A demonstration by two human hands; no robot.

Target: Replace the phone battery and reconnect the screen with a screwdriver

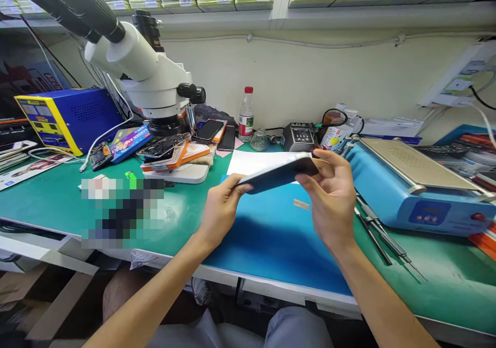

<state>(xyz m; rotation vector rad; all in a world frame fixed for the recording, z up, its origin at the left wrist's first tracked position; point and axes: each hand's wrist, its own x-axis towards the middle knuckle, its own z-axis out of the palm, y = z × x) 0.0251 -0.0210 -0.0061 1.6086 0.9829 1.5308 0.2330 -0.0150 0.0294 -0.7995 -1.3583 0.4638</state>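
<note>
A dark smartphone (277,175) is held up on its side over the blue mat (263,234), tilted so its right end sits higher. My left hand (225,208) pinches its left end between thumb and fingers. At the right end, my right hand (331,198) grips the phone with its thumb on the near face and fingers along the top edge. A small flat metallic piece (301,204) lies on the mat below the phone, beside my right hand. White paper (248,162) lies behind the phone.
A microscope (139,74) stands at the back left over stacked phones and boxes (182,154). Left of it is a blue-yellow power unit (73,115). A blue heating machine (418,187) stands right, with pen-like tools (382,231) before it. A bottle (246,115) stands at the back.
</note>
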